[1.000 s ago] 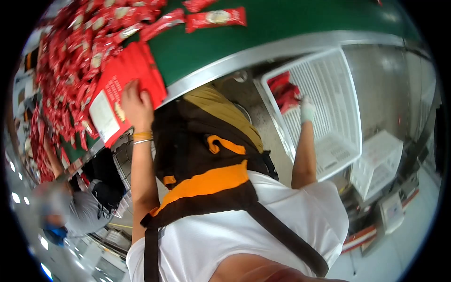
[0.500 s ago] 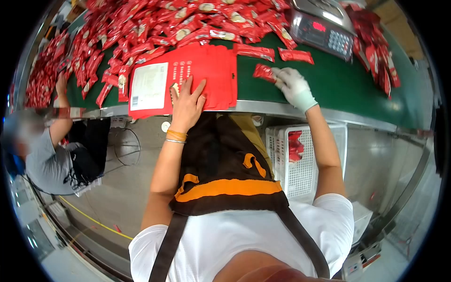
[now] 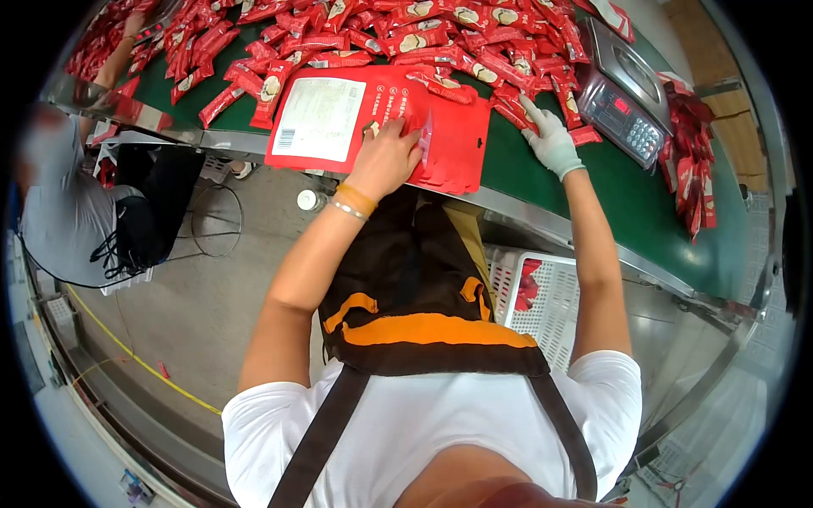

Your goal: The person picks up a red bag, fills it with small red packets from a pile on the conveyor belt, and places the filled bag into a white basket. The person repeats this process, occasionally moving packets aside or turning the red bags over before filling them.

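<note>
A stack of flat red pouches lies at the near edge of the green table, the top one bearing a white label panel. Bare, my left hand rests on it with bent fingers, pinching the top pouch, whose side is lifted slightly beside the fingertips. My right hand, in a white glove, has thumb and fingers around the end of a small red packet just right of the stack. Another red packet lies across the stack's far edge. One more packet sits partly behind the glove.
A heap of red packets covers the far side of the green table. To the right stand a digital scale and more packets. Below is a white crate. A co-worker sits at left.
The view has turned. My right hand has gone from a packet near the table's front to one beside the stack. My left hand's fingers have curled, and the top pouch's side has risen.
</note>
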A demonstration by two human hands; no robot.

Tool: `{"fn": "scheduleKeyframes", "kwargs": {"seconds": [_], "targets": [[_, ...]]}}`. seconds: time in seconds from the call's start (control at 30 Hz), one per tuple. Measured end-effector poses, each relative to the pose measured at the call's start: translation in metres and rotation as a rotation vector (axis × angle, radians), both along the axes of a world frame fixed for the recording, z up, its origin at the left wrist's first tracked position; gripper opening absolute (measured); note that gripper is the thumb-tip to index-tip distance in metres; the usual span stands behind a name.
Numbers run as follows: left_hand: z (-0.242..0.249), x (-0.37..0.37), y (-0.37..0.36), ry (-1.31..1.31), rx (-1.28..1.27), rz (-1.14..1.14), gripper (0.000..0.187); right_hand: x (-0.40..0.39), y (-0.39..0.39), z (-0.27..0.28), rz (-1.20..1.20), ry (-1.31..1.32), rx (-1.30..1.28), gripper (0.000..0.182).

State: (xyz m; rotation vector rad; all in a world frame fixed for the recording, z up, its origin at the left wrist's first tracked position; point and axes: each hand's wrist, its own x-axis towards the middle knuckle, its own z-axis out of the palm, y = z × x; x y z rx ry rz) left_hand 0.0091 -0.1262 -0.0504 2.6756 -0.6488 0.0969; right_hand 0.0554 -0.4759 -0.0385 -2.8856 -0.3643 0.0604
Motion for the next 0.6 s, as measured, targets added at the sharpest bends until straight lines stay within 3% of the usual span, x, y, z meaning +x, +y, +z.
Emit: {"fn": "scheduleKeyframes", "kwargs": {"seconds": [0.13, 0.2, 0.3, 0.37, 0.47, 0.5, 0.6], "targets": [[0.022, 0.024, -0.029, 0.095, 0.054, 0.144, 0.037, -0.021, 0.020, -0.010, -0.027, -0.076, 0.081, 0.072], [0.002, 0.032, -0.034, -0.001, 0.034, 0.136, 0.038, -0.040, 0.041, 0.000, -0.066, -0.045, 0.087, 0.071], [0.007, 0.030, -0.034, 0.052, -0.009, 0.196, 0.042, -0.065, 0.066, 0.008, -0.025, -0.122, 0.352, 0.069], [0.011, 0.020, -0.024, 0.137, -0.300, 0.325, 0.044, -0.076, 0.093, 0.021, -0.014, -0.168, 0.442, 0.070], [0.004, 0.009, -0.009, -0.046, -0.449, 0.385, 0.038, -0.078, 0.125, 0.026, 0.152, -0.186, 0.353, 0.067], [0.002, 0.007, -0.004, 0.008, -0.346, 0.355, 0.029, -0.076, 0.133, 0.024, 0.186, -0.135, 0.277, 0.065], [-0.019, 0.007, 0.006, -0.062, -0.365, 0.268, 0.024, -0.069, 0.141, 0.021, 0.229, -0.115, 0.205, 0.066]]}}
